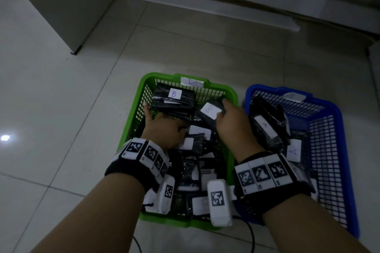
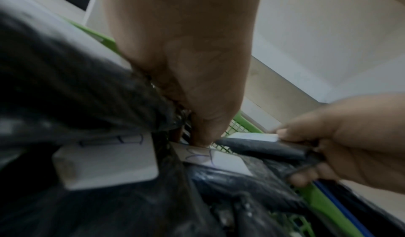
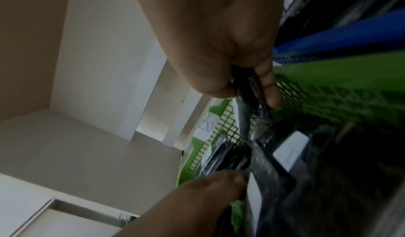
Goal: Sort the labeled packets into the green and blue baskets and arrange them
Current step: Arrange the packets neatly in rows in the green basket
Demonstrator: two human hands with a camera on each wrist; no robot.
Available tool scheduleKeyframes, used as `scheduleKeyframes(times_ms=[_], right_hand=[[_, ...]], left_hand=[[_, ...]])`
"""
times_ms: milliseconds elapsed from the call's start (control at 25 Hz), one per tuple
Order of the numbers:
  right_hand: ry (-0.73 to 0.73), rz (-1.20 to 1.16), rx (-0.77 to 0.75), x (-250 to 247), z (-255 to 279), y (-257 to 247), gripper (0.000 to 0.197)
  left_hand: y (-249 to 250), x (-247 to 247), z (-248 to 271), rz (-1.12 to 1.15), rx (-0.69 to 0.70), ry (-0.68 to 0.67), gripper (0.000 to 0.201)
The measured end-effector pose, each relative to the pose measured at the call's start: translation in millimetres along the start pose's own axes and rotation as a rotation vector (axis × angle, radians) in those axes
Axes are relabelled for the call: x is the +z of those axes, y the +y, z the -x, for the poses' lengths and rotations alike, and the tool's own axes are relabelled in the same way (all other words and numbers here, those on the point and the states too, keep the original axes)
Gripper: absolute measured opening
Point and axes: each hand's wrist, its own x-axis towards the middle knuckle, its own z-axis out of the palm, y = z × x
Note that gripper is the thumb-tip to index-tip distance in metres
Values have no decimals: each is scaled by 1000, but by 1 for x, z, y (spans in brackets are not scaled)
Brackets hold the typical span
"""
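The green basket sits in the middle of the floor, full of black packets with white labels. My right hand pinches one black packet marked B above the basket's far right part; the left wrist view shows this packet held edge-on. My left hand reaches into the far left part, fingers straight along a stack of B packets, one fingertip pressing a label. The blue basket stands to the right with packets marked A.
Both baskets stand side by side, touching, on a pale tiled floor. A grey cabinet stands at the back left and a white ledge runs along the back. A black cable lies near the baskets' front edge.
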Motion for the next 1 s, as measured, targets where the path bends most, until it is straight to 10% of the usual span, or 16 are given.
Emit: scheduleKeyframes(times_ms=[360,1000], right_hand=[[-196,224,-10,19,-4,-7,49],[105,620,-191,10,6,5,21]], left_hand=[[4,-4,4,-70,46,31,37],[23,-2,-5,42,189,54,53]])
